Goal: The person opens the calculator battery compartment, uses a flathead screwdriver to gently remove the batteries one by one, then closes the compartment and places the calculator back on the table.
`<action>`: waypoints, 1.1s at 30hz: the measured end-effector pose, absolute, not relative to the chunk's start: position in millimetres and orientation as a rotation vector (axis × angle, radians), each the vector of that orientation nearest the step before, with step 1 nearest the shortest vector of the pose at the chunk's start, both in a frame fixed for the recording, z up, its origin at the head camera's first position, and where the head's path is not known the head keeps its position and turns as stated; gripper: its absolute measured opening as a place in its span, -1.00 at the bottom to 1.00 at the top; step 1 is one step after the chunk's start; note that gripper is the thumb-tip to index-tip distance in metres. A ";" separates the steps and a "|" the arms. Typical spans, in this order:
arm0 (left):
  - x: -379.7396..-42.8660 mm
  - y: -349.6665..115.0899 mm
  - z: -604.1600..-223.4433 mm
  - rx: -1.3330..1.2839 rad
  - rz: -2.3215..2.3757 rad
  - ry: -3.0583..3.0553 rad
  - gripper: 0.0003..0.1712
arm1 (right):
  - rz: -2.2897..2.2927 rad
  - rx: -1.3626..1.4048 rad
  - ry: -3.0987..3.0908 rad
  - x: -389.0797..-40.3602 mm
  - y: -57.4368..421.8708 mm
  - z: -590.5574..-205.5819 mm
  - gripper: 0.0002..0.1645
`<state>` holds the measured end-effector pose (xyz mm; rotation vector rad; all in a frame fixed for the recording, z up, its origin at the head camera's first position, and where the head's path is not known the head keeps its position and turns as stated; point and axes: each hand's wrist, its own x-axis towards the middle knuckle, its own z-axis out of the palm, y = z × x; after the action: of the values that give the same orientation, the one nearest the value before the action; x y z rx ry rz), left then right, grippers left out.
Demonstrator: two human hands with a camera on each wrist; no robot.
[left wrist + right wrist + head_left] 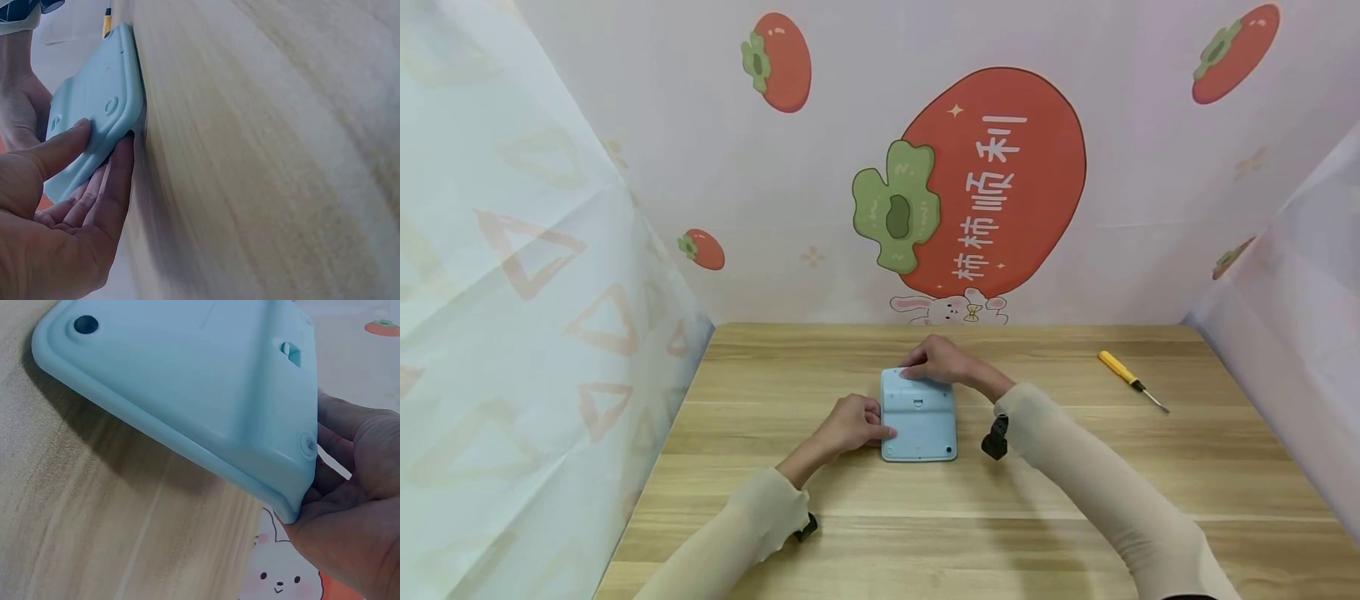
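Observation:
A light blue calculator (pixel 919 429) is held back side up over the wooden table, with a small latch and round screw holes on its underside. My left hand (pixel 850 423) pinches its left edge, thumb on top and fingers underneath, as the left wrist view shows on the calculator (pixel 103 94). At the far end, my right hand (pixel 942 360) grips the calculator near its upper corner. In the right wrist view the calculator (pixel 187 381) is tilted, its far end raised off the table and a dark round foot at one corner. Its front face is hidden.
A screwdriver (pixel 1120 369) with a yellow handle lies on the table (pixel 760 367) to the right, its tip pointing toward the near right. Behind the table stands a wall covering (pixel 827 167) printed with persimmons; more sheeting (pixel 550 333) hangs at the sides.

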<state>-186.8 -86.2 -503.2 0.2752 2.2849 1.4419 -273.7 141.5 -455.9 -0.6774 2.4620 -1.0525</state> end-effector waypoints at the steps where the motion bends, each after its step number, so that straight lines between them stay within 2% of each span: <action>1: -186.8 -86.3 -503.0 0.273 1.439 2.294 -0.83 | -1.058 -0.667 2.465 -273.6 141.2 -457.0 -0.75; 19: -191.1 -86.3 -504.8 0.353 1.217 2.577 -0.72 | -1.104 -0.633 2.579 -272.9 141.4 -483.4 -0.75; 33: -191.9 -86.5 -504.5 0.351 1.186 2.599 -0.74 | -1.164 -0.563 2.595 -270.8 141.1 -494.3 -0.80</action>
<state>-191.9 -86.5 -504.5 0.3514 2.5995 1.1858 -270.8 141.1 -494.3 -0.5631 2.5952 -1.1644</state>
